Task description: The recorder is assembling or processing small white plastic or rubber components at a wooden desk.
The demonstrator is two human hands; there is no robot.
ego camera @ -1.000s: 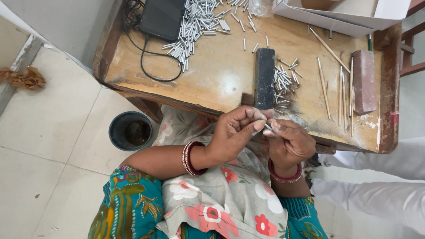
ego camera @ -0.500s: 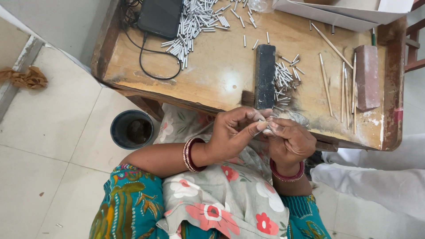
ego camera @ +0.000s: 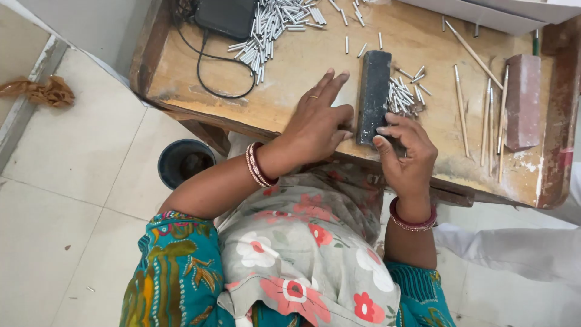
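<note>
Resting palm-down on the wooden bench [ego camera: 290,79], the left hand [ego camera: 318,121] is shown with its grip released, fingers spread flat just left of the dark rectangular block [ego camera: 373,91]. The right hand [ego camera: 404,151] is placed at the block's near end, fingertips touching it, grip loose and nothing clenched. Small silver metal pins [ego camera: 402,97] are heaped just right of the block; thin wooden sticks [ego camera: 487,121] lie farther right.

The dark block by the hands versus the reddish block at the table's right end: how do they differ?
The dark block is near black and narrower; the reddish block is pink-red with pale patches. Both the left hand and right hand touch the dark block; the reddish block lies untouched beside thin wooden sticks. Both lie flat, lengthwise.
</note>
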